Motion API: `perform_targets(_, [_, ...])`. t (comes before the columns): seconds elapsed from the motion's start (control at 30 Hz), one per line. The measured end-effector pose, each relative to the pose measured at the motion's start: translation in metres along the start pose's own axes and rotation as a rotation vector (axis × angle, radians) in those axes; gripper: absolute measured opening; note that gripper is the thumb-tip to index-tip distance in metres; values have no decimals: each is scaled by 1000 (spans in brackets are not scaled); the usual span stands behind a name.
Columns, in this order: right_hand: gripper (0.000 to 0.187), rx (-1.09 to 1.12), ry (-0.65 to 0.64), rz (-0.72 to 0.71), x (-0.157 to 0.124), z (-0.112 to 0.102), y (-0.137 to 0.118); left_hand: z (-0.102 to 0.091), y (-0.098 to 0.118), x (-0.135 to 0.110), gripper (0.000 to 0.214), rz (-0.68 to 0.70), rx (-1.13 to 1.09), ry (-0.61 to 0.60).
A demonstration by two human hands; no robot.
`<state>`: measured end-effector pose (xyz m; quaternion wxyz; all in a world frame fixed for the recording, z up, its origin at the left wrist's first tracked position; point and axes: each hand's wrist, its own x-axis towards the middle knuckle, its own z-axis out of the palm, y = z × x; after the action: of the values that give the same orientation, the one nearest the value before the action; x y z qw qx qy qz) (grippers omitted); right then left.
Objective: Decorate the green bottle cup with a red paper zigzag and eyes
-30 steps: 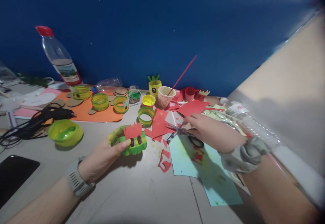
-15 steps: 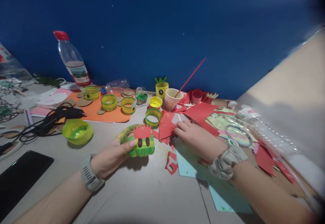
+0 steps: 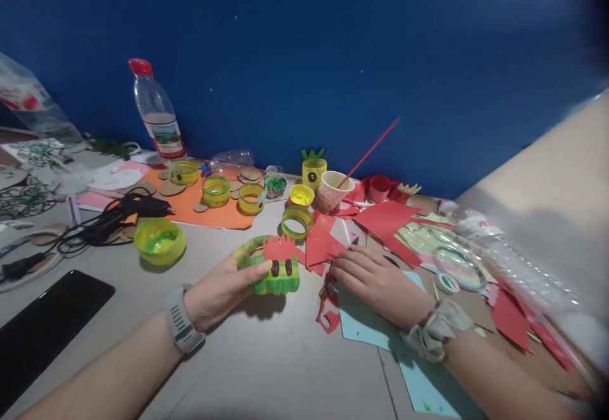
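**Painted green piece (image 3: 278,286) held steady, right hand (image 3: 375,283) settled low**

Over the last second the whole scene has slid rightward in our frame. Going from the left, the left hand (image 3: 219,293), just below centre, has the painted piece as it had it; the red fringe (image 3: 280,249) stands along its top edge. Right of centre, the scissors we saw in the right hand a second ago are no longer plain there — we take it that the tool is out of use for now, the held piece unaltered.

As for grip, we see the left thumb pressed on the piece's front by two dark ovals, the fingers behind, closed narrowly on it. The right hand lies palm down over the blue sheet (image 3: 359,323), fingertips at the red scrap (image 3: 330,327) — whether they pinch anything, we cannot tell.
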<state>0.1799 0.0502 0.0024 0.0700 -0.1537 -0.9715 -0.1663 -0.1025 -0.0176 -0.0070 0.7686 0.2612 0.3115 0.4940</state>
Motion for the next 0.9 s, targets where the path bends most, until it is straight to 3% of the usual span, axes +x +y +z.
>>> perform_targets(0.17, [31, 44, 143, 42, -1, 1, 2, 1, 0, 2, 60, 34, 2, -54])
perform_targets(0.33, [35, 98, 150, -75, 17, 1, -3, -2, -1, 2, 46, 56, 12, -48])
perform_targets(0.43, [33, 120, 151, -75, 25, -1, -3, -5, -1, 3, 40, 62, 7, -39])
perform_targets(0.63, [26, 197, 197, -12, 28, -12, 2, -2, -1, 3, 47, 73, -6, -54])
perform_targets(0.73, [24, 238, 205, -81, 26, -14, -3, 0, 0, 2, 48, 70, -1, -64])
perform_targets(0.83, [27, 426, 245, -101, 23, -11, -11, -1, 0, 1, 50, 55, -3, -45])
perform_targets(0.9, [29, 676, 328, 48, 21, -7, -15, -1, 0, 1, 54, 41, -8, -24])
